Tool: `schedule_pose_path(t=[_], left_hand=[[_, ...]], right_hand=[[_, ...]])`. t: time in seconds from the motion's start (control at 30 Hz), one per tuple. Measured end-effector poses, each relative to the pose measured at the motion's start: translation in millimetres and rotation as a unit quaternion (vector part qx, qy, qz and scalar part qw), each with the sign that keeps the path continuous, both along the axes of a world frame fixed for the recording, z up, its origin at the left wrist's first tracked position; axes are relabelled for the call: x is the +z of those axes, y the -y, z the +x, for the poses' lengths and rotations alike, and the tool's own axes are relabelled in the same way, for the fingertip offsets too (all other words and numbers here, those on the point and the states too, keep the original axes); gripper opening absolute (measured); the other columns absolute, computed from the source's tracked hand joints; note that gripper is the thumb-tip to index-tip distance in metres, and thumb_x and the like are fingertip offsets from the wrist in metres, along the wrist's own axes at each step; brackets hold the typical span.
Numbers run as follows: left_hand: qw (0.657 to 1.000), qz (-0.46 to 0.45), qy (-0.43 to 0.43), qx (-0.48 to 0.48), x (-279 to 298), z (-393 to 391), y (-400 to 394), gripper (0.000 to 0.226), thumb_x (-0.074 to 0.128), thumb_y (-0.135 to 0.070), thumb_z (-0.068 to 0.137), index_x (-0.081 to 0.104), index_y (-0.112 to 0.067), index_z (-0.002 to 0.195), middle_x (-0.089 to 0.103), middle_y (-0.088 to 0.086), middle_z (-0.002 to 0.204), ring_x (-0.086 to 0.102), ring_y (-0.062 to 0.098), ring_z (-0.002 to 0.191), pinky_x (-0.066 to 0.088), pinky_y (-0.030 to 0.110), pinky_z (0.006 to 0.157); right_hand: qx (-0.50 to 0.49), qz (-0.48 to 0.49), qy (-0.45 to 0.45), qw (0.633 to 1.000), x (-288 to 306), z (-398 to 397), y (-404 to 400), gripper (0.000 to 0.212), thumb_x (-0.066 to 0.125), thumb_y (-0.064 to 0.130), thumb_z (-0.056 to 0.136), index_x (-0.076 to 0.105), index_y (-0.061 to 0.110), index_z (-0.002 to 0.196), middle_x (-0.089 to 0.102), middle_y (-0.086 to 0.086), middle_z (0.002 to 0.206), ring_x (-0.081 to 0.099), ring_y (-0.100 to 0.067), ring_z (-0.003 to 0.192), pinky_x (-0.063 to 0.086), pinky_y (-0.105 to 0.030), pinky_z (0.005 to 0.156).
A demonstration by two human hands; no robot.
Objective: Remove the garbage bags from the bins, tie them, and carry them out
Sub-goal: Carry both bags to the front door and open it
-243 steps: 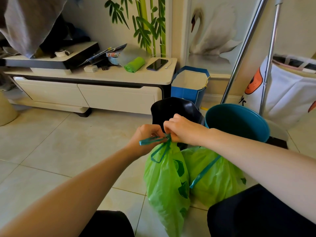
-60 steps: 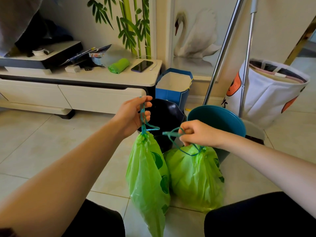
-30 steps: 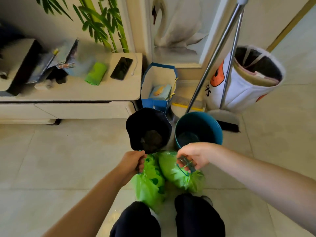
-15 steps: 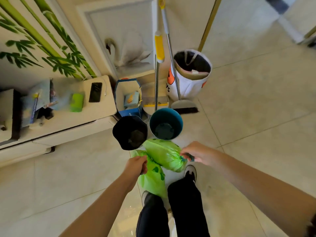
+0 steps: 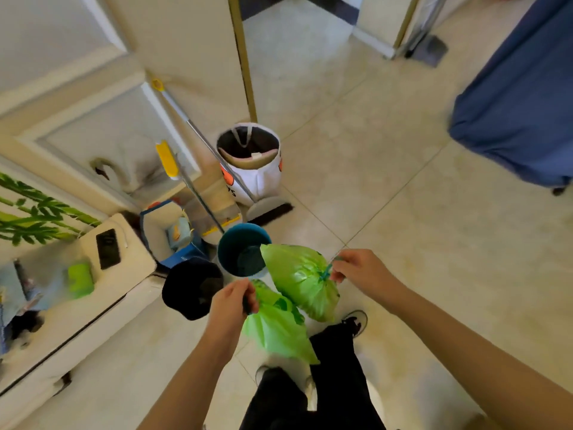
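Note:
Two tied green garbage bags hang in front of me, seen from above. My left hand [image 5: 233,301] grips the drawstring of the left green bag [image 5: 276,328]. The right green bag [image 5: 299,279] hangs from its teal drawstring, which my right hand [image 5: 356,271] pinches. Both bags are lifted off the tiled floor above my legs. A black bin [image 5: 192,288] and a teal bin [image 5: 242,249] stand bagless just beyond the bags.
A low white cabinet [image 5: 93,302] with a phone [image 5: 108,249] is at left. A blue paper bag [image 5: 169,234], broom and mop poles [image 5: 198,193] and a white laundry basket [image 5: 251,162] stand by the wall. Blue fabric [image 5: 524,103] hangs at right. A doorway opens ahead.
I have stood up and turned right, with the view swinging toward the doorway. Both bags rose off the floor in my hands and the right one swung out rightward.

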State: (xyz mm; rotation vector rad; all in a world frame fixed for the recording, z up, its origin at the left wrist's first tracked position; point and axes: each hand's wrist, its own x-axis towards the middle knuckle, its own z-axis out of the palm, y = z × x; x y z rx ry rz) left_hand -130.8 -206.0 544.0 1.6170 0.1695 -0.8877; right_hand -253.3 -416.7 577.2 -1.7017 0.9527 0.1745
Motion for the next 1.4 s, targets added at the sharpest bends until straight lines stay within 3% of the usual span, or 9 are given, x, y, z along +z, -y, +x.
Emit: schedule_pose_path(t=[0.23,0.27,0.37,0.4,0.6,0.73,0.87,1.1,1.4], left_hand=[[0.997,-0.014,0.016,-0.077,22.3,-13.9,105.4,0.032,0.042,-0.012,0.098,0.055,-0.003,0.07,0.046,0.009,0.059,0.042,0.019,0.055,0.037,0.034,0.061],[0.996,-0.017,0.017,-0.084,23.6,-15.0,124.2,0.032,0.042,-0.012,0.098,0.055,-0.004,0.07,0.047,0.009,0.058,0.042,0.019,0.055,0.037,0.034,0.062],[0.994,-0.01,0.029,-0.11,27.4,-15.8,182.2,0.031,0.042,-0.012,0.097,0.057,-0.003,0.071,0.05,0.008,0.055,0.042,0.02,0.055,0.036,0.033,0.061],[0.993,-0.013,0.032,-0.109,28.6,-15.6,201.6,0.031,0.042,-0.013,0.097,0.057,-0.003,0.071,0.051,0.006,0.053,0.042,0.02,0.054,0.036,0.033,0.06],[0.986,-0.047,0.053,-0.151,40.3,-23.7,317.5,0.033,0.041,-0.013,0.1,0.059,-0.001,0.075,0.054,0.005,0.053,0.045,0.022,0.055,0.038,0.034,0.063],[0.968,-0.058,0.068,-0.234,47.0,-47.8,390.7,0.028,0.045,-0.01,0.098,0.061,0.0,0.076,0.052,0.012,0.061,0.048,0.023,0.058,0.043,0.034,0.065],[0.954,-0.079,0.068,-0.281,53.7,-70.3,467.2,0.028,0.048,-0.01,0.097,0.064,0.0,0.076,0.055,0.014,0.065,0.052,0.023,0.062,0.046,0.036,0.069],[0.907,-0.09,0.077,-0.404,56.2,-110.1,604.7,0.029,0.051,-0.015,0.096,0.065,0.001,0.076,0.059,0.014,0.068,0.054,0.024,0.068,0.048,0.038,0.074],[0.806,-0.082,0.084,-0.58,63.3,-197.9,749.6,0.027,0.051,-0.013,0.095,0.067,-0.002,0.077,0.063,0.005,0.067,0.059,0.018,0.07,0.052,0.036,0.08]], right_hand=[[-0.15,-0.014,0.081,0.985,32.8,-42.3,81.1,0.022,0.054,0.008,0.088,0.061,0.008,0.067,0.055,-0.004,0.062,0.051,-0.003,0.053,0.044,-0.016,0.059],[-0.16,-0.013,0.085,0.983,34.3,-48.0,95.1,0.021,0.055,0.008,0.088,0.062,0.006,0.069,0.053,-0.004,0.062,0.051,-0.003,0.054,0.047,-0.019,0.06],[-0.195,0.002,0.082,0.977,35.4,-68.9,137.3,0.018,0.056,0.011,0.087,0.064,-0.003,0.078,0.051,-0.009,0.065,0.051,-0.015,0.063,0.052,-0.048,0.076],[-0.206,0.008,0.082,0.975,35.5,-76.1,150.6,0.019,0.056,0.011,0.086,0.063,-0.005,0.078,0.05,-0.008,0.064,0.049,-0.017,0.062,0.052,-0.05,0.075],[-0.264,0.021,0.08,0.961,37.5,-118.0,228.5,0.026,0.053,0.011,0.087,0.056,-0.014,0.079,0.05,-0.013,0.065,0.046,-0.02,0.062,0.041,-0.034,0.066],[-0.337,0.008,0.088,0.937,35.8,-147.3,279.2,0.022,0.053,0.012,0.088,0.059,0.004,0.069,0.055,-0.005,0.062,0.051,-0.016,0.06,0.047,-0.036,0.069],[-0.395,-0.009,0.095,0.914,39.2,-177.2,331.1,0.019,0.051,0.011,0.089,0.061,0.006,0.074,0.058,-0.001,0.066,0.049,-0.012,0.06,0.044,-0.029,0.065],[-0.479,-0.063,0.055,0.874,41.2,-240.3,414.5,0.022,0.054,0.014,0.087,0.061,0.008,0.068,0.059,-0.001,0.063,0.05,-0.016,0.06,0.041,-0.032,0.064],[-0.631,-0.072,0.012,0.773,41.0,-333.0,485.2,0.018,0.055,0.011,0.081,0.066,0.002,0.071,0.062,-0.007,0.064,0.053,-0.021,0.062,0.044,-0.039,0.064]])
